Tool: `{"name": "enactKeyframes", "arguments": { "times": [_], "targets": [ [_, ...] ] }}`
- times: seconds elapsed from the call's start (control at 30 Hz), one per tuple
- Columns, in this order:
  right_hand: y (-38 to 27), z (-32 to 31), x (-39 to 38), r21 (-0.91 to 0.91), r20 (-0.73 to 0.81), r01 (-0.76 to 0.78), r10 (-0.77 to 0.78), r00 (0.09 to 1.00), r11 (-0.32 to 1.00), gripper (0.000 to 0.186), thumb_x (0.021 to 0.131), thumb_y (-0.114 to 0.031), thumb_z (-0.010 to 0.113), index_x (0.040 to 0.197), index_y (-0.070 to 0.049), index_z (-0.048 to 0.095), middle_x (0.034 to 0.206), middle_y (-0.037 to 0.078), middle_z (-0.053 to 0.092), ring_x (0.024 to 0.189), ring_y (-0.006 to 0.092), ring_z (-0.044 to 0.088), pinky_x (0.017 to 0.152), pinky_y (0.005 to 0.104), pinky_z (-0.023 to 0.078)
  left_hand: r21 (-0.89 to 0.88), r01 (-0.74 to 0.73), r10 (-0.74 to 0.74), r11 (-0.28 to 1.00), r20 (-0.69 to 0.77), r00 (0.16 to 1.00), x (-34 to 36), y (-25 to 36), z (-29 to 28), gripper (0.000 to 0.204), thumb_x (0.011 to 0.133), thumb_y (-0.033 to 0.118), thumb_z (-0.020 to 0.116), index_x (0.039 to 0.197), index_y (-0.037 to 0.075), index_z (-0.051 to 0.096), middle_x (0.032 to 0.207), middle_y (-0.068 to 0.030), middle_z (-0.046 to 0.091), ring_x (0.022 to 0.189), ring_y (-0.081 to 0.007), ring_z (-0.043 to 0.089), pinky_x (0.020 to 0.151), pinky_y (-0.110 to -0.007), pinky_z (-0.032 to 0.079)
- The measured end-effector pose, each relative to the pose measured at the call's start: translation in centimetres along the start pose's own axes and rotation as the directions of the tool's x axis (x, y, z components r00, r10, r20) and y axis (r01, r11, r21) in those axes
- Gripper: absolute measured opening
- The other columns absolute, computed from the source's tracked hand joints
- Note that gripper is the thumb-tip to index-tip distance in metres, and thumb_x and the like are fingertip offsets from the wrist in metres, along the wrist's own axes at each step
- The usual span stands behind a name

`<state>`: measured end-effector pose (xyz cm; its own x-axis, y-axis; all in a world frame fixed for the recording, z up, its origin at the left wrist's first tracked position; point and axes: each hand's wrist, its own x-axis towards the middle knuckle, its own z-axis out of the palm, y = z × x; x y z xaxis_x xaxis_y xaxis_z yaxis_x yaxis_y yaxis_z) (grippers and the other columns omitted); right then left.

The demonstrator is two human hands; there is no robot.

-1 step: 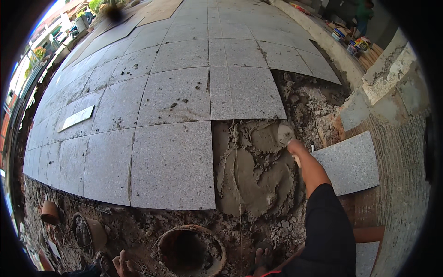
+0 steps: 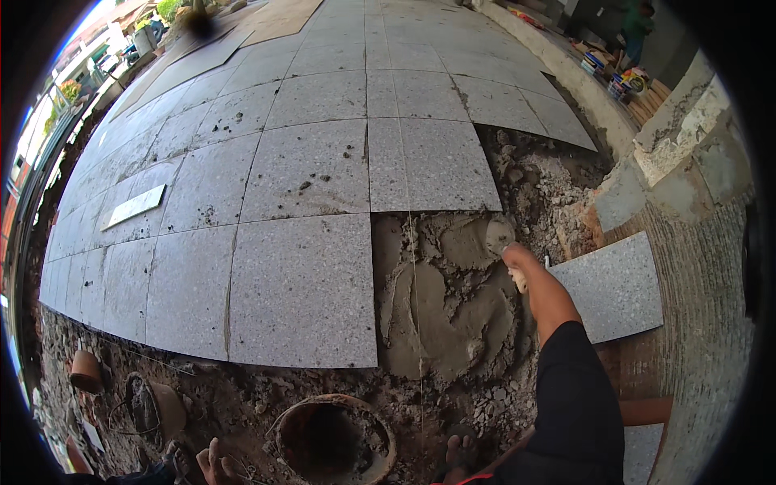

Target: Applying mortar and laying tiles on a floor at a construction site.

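Note:
My right hand (image 2: 520,263) grips a trowel (image 2: 499,234), its blade on the upper right part of a patch of wet grey mortar (image 2: 440,315). A taut string crosses the mortar. Speckled grey tiles (image 2: 303,291) border the patch left and above; a loose tile (image 2: 602,287) lies to its right. At the bottom edge my left hand (image 2: 214,461) shows only fingers, apart and slightly bent, with nothing visible in them, left of a mortar-stained bucket (image 2: 380,440).
A smaller bucket (image 2: 166,408) and clay-coloured pot (image 2: 86,372) stand on rubble at lower left. A rubble-filled gap (image 2: 541,174) interrupts the tiles. A white strip (image 2: 133,206) lies on tiles. Concrete edging (image 2: 533,36) runs along the right, where another person (image 2: 634,32) stands among supplies.
My right hand and the trowel have shifted very slightly left. The rest is nearly the same.

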<state>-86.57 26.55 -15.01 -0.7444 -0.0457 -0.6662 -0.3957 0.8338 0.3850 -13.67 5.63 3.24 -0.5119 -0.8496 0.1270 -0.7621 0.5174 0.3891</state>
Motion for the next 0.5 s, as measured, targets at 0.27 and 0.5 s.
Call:
{"name": "enactKeyframes", "arguments": {
  "times": [0.27,0.5],
  "targets": [
    [2.0,-2.5,-5.7,0.964,0.053,-0.076,0.097,0.994,0.256,0.039,0.089,-0.035,0.030,0.098,0.000,0.044,0.072,0.012,0.052,0.056,0.0252,0.052,0.052,0.0409,0.046,0.053,0.096,-0.099,0.994,0.051,0.994,-1.3,-0.5,-1.6,0.035,0.083,0.001,0.047,0.116,0.012,0.049,0.095,-0.0146,0.046,0.087,-0.0305,0.047,0.074,-0.037,0.040],
    [-6.1,-2.3,-6.7,0.964,0.007,0.019,-0.094,0.996,0.264,0.035,0.088,-0.034,0.030,0.092,-0.001,0.043,0.072,0.012,0.051,0.055,0.0247,0.051,0.050,0.0418,0.047,0.011,0.069,-0.069,0.998,0.088,0.994,0.4,1.1,-1.0,0.041,0.082,0.000,0.050,0.119,0.016,0.047,0.099,-0.0144,0.045,0.087,-0.0306,0.047,0.074,-0.036,0.041]
  ]
}}
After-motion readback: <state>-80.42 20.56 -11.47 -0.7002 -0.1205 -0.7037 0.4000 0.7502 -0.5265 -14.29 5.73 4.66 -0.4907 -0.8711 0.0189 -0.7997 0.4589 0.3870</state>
